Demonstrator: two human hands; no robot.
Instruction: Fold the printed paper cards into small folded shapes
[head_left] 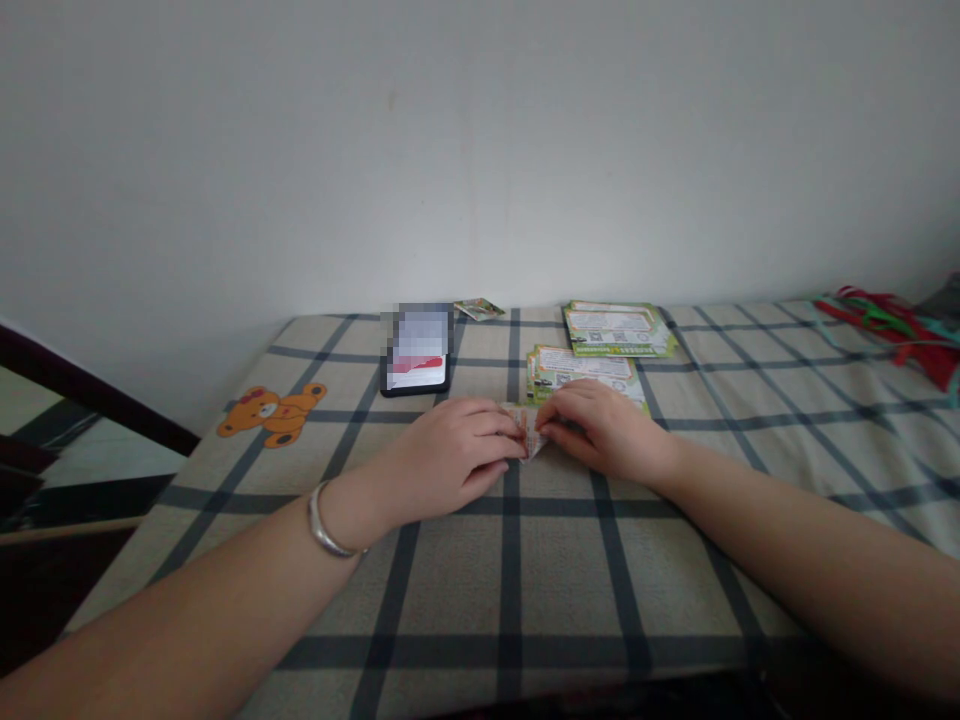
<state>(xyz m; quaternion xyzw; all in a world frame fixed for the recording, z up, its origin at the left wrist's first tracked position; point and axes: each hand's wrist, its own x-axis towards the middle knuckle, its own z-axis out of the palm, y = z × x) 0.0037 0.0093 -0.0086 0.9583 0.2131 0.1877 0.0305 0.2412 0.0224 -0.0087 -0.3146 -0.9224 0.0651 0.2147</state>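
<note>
Centre of frame: left hand [450,455] and right hand [600,430] meet over a small folded paper piece [529,435], fingertips of both pinching and pressing it down on the checked cloth [525,580]. Left wrist carries a silver bangle [324,522]. Just above the right hand, two stacks of green printed cards [616,330] (text too small to read). Phone [417,350] lies above the left hand; a bear print [271,412] sits at centre left; red and green ribbons [900,325] lie at the far right edge.

A phone [417,350] lies on the checked cloth [525,580]. Green leaflets [616,330] lie near it, and red ribbons [900,325] are far right.
</note>
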